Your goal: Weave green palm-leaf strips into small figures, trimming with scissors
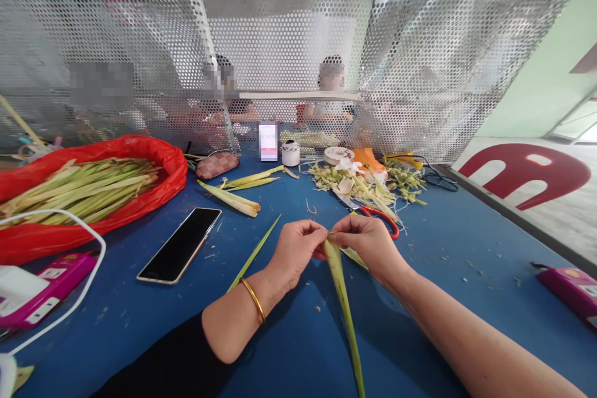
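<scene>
My left hand (295, 252) and my right hand (364, 241) meet over the blue table, fingertips nearly touching. Between them they pinch the broad upper end of a long green leaf (341, 286), whose narrowing tail runs down toward the near edge of the view. What the fingertips cover at that end is hidden. Another pale leaf piece (355, 257) shows beneath my right hand. A thin green leaf strip (256, 252) lies behind my left wrist. Scissors with red handles (386, 217) rest just beyond my right hand.
A red plastic bag (175, 165) full of leaf strips stands left, by a black-screened phone (181, 245) and a purple power strip (77, 267). Several cut leaves (233, 198) lie ahead. Leaf scraps (368, 186) are heaped right. A perforated metal screen (289, 31) closes the back; people sit behind.
</scene>
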Demonstrator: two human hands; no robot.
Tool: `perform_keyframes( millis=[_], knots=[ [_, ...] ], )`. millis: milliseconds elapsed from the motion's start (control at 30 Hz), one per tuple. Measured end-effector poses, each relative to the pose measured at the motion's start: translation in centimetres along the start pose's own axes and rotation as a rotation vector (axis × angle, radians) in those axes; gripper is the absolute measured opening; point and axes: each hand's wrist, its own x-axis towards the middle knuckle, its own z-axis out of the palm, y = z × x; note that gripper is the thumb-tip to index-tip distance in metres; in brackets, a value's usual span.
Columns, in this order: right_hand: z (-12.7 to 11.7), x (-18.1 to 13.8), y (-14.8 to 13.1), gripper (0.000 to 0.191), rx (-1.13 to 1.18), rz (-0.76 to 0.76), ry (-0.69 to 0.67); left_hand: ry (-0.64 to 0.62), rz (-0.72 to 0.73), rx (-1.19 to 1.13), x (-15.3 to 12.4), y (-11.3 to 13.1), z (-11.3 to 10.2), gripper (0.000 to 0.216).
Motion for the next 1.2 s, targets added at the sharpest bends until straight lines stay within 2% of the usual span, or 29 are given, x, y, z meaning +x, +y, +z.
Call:
perform_keyframes(
  millis=[233, 333, 500, 633, 733, 1000, 1200],
  knots=[
    [-0.4, 0.2, -0.1, 0.024, 0.060, 0.059, -0.121, -0.011, 0.042, 0.062, 0.0, -0.2, 0.1, 0.015],
    [-0.3, 0.2, 0.3, 0.026, 0.037, 0.056, -0.100, -0.004, 0.057, 0.085, 0.1, -0.5, 0.2, 0.014],
    [0.0, 0.1, 0.5, 0.028, 0.014, -0.030, -0.067, 0.045, 0.053, 0.066, 0.2, -0.4, 0.3, 0.014],
    [0.3, 0.0, 0.6, 0.035, 0.112, 0.066, -0.132, 0.082, 0.070, 0.058, 0.2, -0.2, 0.2, 0.013],
    [0.5, -0.2, 0.8, 0.029, 0.142, 0.118, -0.136, 0.071, 0.099, 0.054, 0.2, -0.4, 0.1, 0.014],
    [1.1, -0.5, 0.4, 0.026, 0.043, -0.012, -0.017, 0.070, 0.065, 0.015, 0.5, -1.0, 0.1, 0.017],
    [1.0, -0.4, 0.7, 0.018, 0.122, 0.049, -0.180, 0.104, 0.094, 0.038, 0.4, -0.7, -0.1, 0.018]
  ],
)
